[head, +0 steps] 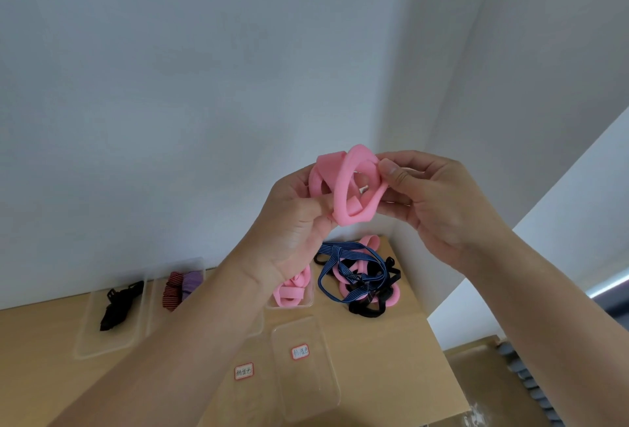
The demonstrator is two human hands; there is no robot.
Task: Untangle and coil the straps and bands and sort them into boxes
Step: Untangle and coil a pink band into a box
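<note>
White wall (204,86) behind wooden table (41,358); grey ridged object (531,382), possibly radiator, lower right.

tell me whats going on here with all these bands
A person holds a looped pink band up over the table: the left hand grips one side, the right hand pinches the other. Below, a tangled pile of blue striped, black and pink straps waits on the table. Clear boxes beside it already hold a black strap, red and purple bands, and pink bands.
</note>
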